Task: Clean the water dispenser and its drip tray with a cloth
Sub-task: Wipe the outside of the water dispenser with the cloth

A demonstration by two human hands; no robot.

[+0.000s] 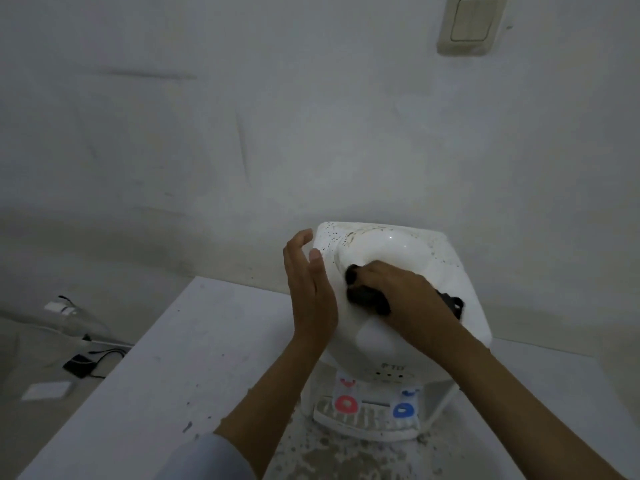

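A white tabletop water dispenser stands on a white table against the wall, its top speckled with dark dirt around a round basin. My right hand presses a black cloth onto the front of the top. My left hand lies flat, fingers apart, against the dispenser's left side. Below, a red tap and a blue tap hang over the white slotted drip tray.
The white table is stained and flaking near its front edge. On the floor at left lie a black adapter with cable, a white flat box and a clear plastic bag. A wall switch sits at top right.
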